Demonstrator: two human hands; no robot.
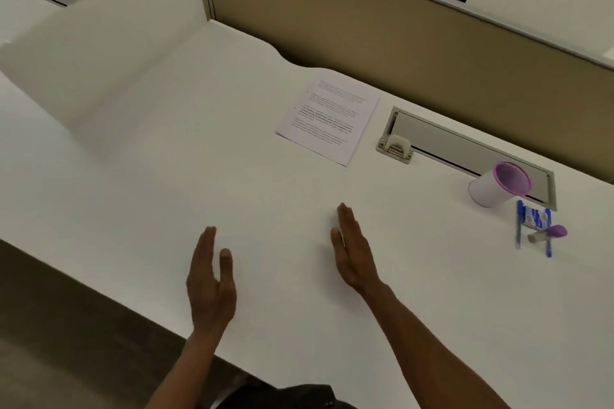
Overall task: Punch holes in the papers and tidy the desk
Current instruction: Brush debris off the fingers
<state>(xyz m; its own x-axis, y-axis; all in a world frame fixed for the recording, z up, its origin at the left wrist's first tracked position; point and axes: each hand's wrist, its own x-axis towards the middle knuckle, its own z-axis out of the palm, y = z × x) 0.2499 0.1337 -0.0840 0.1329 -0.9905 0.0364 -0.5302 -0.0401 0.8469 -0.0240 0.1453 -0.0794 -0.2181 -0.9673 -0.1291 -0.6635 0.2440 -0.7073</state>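
Since both our hands hover flat and bare above the desk (252, 129), we judge the task hardly begun. Our left hand (210, 282) and right hand (354, 251) have their fingers straight and together, palms turned toward each other, holding nothing and well apart from every object. The papers (329, 119) lie as a neat small stack toward the far edge, printed side up; small dark dots show near the stack's left margin, but they are too faint for us to say whether they are holes. The hole punch (395, 144) — a beige one — sits just beside the stack on its right, at the near corner of the grey cable tray (465, 149) sunk into the desktop.

As for tidying, that seems still ahead of us too. A white cup with a pink rim (498, 186) lies tipped on its side by the tray's right end, and near it a loose cluster waits: blue pens (519, 226), a small blue-and-white packet (535, 217) and a little purple item (556, 231) we cannot identify.

We work on a wide white desktop, otherwise plain, with a wavy far edge against a tan partition (365, 26). A white divider (109, 53) stands at our left, and beyond it another desk with its own grey tray. Dark flooring shows below the near edge.
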